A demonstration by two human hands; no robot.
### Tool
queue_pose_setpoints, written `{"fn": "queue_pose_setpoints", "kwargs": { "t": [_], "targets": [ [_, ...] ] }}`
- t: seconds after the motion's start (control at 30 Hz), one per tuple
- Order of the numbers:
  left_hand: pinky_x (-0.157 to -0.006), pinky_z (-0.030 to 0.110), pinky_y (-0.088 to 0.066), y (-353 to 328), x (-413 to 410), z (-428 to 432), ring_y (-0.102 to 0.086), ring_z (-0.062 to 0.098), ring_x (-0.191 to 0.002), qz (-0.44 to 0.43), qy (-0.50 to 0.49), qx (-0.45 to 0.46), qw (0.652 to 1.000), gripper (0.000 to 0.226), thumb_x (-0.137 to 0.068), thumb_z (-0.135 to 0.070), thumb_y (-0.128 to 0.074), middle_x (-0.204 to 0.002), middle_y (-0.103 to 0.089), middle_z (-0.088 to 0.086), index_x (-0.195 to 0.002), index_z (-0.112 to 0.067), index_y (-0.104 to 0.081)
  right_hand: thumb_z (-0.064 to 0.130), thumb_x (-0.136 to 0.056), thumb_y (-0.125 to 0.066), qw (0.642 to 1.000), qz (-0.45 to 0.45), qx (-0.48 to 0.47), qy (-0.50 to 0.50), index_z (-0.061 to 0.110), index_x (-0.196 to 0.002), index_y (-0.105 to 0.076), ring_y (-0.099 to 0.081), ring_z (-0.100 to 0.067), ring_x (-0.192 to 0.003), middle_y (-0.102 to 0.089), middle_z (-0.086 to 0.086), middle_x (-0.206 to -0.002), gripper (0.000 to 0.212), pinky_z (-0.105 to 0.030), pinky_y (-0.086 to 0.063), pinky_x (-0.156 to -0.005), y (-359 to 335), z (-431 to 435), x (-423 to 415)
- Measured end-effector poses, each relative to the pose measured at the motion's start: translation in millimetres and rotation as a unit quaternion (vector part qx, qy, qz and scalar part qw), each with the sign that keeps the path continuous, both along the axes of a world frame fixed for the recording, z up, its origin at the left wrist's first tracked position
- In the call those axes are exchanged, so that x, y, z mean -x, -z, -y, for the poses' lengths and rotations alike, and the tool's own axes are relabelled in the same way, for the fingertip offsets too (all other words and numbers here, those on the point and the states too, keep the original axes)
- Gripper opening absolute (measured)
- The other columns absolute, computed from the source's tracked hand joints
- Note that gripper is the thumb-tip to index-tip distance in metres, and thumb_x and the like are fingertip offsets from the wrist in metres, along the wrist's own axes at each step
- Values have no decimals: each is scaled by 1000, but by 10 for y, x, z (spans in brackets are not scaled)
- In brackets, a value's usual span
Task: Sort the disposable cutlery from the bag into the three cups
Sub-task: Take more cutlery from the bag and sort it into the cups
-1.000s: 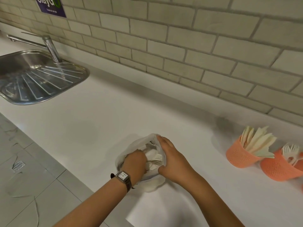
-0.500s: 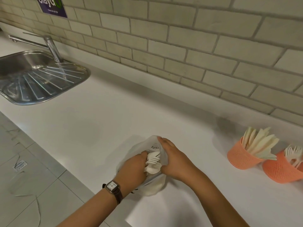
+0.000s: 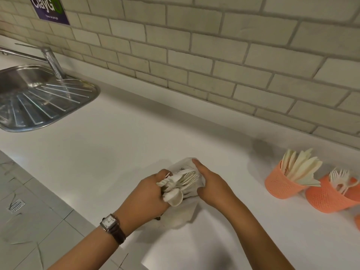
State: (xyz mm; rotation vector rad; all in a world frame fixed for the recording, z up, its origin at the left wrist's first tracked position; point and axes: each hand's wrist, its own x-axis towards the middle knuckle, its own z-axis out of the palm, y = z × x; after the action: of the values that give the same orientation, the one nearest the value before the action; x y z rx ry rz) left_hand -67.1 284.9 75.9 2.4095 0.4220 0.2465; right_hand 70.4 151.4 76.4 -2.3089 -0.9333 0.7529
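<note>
Wall [image 3: 194, 45]: beige brick-pattern tile, grey grout; purple sign [image 3: 49, 9] upper left. White countertop [image 3: 136, 137] below it. Stainless sink [image 3: 44, 100] with ribbed drainboard at left, chrome faucet [image 3: 52, 63] behind. Floor [image 3: 29, 221]: grey tile, small drain grate [image 3: 17, 205].

White worktop [image 3: 136, 145] below a brick-tiled wall.
Steel sink [image 3: 39, 98] set in at far left; crumpled bag [image 3: 176, 217] near the middle; orange cups [image 3: 278, 184] touching at the right.
</note>
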Motion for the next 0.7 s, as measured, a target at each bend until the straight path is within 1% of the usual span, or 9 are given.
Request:
{"fn": "queue_pose_setpoints", "kwargs": {
  "t": [0.07,0.17,0.2,0.3,0.4,0.5,0.57,0.63,0.7],
  "targets": [
    [-55,14,-39,-1,-24,-14,-50,6,-59,24,-20,68,997,13,-79,-12,-57,-72,-58,-1,-86,-20,-49,1,-79,-48,999,-36,-39,12,44,-145,-16,-48,-1,-62,-56,1,-121,85,-16,-41,-59,25,-3,-15],
    [-50,10,-37,51,-85,-69,-48,-1,-51,71,-83,144,984,23,-80,-6,-61,-59,-55,-10,-74,-24,-49,1,-80,-50,994,-72,-78,8,44,-143,-22,-44,5,-62,-53,1,-134,81,-14,-42,-68,92,-1,-32],
    [-48,12,-37,63,-110,-99,-48,-1,-48,73,-116,163,977,21,-81,-6,-61,-55,-53,-9,-70,-19,-51,2,-81,-51,994,-76,-84,7,44,-143,-23,-44,6,-63,-51,0,-138,80,-14,-42,-71,113,-3,-36],
    [-52,17,-42,59,-215,-179,-54,10,-58,95,-213,257,938,12,-85,-5,-60,-65,-55,10,-78,5,-60,2,-81,-51,989,-98,-110,25,41,-142,-28,-55,-3,-58,-51,-2,-138,76,-13,-48,-63,143,-15,-24],
    [-61,24,-45,-21,-345,-200,-54,17,-64,171,-284,371,867,14,-85,-1,-57,-66,-56,6,-72,-7,-59,4,-84,-53,985,-98,-137,42,42,-138,-34,-59,-16,-55,-53,5,-134,68,-16,-50,-63,149,-14,-2],
    [-59,26,-44,-155,-457,-253,-52,15,-59,251,-300,496,775,18,-85,0,-49,-64,-57,4,-73,-10,-58,12,-87,-57,980,-82,-172,59,44,-131,-40,-54,-3,-57,-49,8,-135,58,-21,-52,-74,134,28,40],
    [-51,23,-43,-241,-509,-322,-48,12,-53,291,-254,581,716,13,-85,-2,-45,-58,-55,1,-80,-10,-55,16,-86,-60,974,-68,-196,86,48,-124,-41,-48,0,-66,-48,11,-132,53,-32,-51,-84,96,90,73],
    [-47,19,-40,-336,-561,-361,-44,10,-50,291,-178,668,662,13,-81,-6,-44,-58,-49,-2,-90,-13,-51,18,-87,-60,968,-58,-213,118,46,-120,-44,-51,-10,-62,-50,15,-127,47,-30,-51,-79,21,185,107],
    [-47,17,-39,-420,-618,-294,-42,9,-49,250,-103,722,637,19,-77,-9,-45,-60,-45,-3,-93,-15,-53,19,-88,-59,960,-54,-230,148,42,-118,-48,-55,-16,-58,-53,18,-123,38,-23,-52,-69,-64,318,136]
  ]
}}
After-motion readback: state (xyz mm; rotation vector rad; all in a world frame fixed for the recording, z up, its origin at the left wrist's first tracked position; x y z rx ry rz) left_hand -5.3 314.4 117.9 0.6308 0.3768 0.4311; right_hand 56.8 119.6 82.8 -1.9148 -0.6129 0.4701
